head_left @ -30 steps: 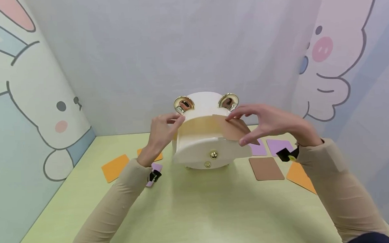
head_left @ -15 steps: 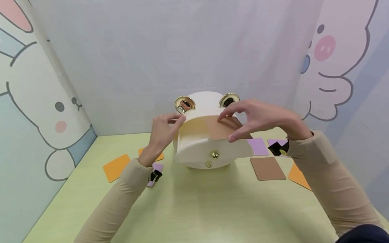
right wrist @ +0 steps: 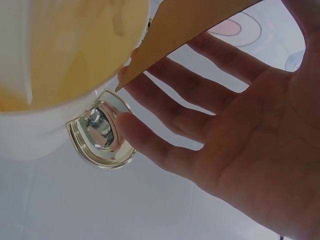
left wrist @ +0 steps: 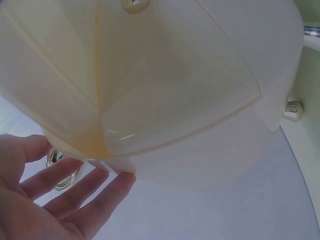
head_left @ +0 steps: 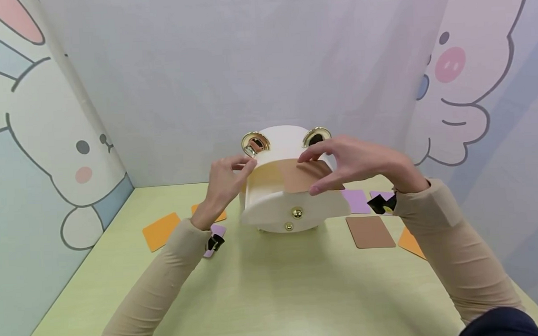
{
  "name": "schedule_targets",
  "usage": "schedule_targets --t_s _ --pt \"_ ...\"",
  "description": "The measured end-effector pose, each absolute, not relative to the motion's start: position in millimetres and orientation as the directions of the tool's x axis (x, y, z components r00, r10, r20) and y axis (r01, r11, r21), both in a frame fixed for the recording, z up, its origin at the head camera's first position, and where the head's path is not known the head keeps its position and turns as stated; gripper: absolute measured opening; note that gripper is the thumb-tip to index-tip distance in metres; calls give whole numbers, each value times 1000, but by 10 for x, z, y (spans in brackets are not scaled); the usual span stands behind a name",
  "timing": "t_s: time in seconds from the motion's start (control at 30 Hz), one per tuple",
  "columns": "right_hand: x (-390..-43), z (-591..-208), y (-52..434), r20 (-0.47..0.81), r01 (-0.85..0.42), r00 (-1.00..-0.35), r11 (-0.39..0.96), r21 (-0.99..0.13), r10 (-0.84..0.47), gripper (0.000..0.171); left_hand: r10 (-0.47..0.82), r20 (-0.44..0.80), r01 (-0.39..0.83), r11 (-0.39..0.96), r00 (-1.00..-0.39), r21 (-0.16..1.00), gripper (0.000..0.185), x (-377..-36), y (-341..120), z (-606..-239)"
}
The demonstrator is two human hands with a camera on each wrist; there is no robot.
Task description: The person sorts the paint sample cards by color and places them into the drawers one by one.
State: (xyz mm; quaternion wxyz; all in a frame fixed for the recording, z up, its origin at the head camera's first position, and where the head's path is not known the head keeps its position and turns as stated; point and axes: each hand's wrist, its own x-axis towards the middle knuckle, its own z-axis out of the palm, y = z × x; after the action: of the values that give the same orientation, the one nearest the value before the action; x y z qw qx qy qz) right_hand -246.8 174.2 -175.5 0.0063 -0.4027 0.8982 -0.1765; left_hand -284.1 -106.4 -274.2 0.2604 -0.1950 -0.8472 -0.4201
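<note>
Your right hand (head_left: 358, 162) pinches a brown rectangular card (head_left: 307, 176) between thumb and fingertips, holding it at the open top of the cream rounded plastic box with gold ring fittings (head_left: 289, 187), which stands on the pale green surface (head_left: 273, 286) near the back wall. In the right wrist view the card's (right wrist: 185, 30) corner sits just over the box's translucent rim, close beside one gold ring (right wrist: 102, 132). Your left hand (head_left: 225, 182) rests against the box's left side with its fingers nearly straight, fingertips touching the rim; the grip there is relaxed, not clamped. Another brown card (head_left: 370, 231) lies flat to the box's right, with lilac cards (head_left: 355, 201) behind it and orange cards (head_left: 161, 231) lying off to the left.
</note>
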Motion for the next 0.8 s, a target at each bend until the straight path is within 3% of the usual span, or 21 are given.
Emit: schedule_targets --t_s 0.33,0.47,0.63,0.8 --pt "-2472 -1771 1698 152 -730 -672 613 -302 -725 58 106 597 541 570 -795 619 25 -2834 -1072 -2741" --pt "-2505 -1793 1726 213 -734 -670 593 -330 -711 50 105 598 543 564 -794 622 25 -2828 -1079 -2744" --pt "-2569 -1887 1907 323 -699 -715 611 -372 -621 33 96 600 542 560 -794 627 25 -2825 -1089 -2744" --pt "-2666 -2250 2234 416 -659 -739 696 -285 -529 24 92 601 540 562 -794 627 24 -2819 -1091 -2742"
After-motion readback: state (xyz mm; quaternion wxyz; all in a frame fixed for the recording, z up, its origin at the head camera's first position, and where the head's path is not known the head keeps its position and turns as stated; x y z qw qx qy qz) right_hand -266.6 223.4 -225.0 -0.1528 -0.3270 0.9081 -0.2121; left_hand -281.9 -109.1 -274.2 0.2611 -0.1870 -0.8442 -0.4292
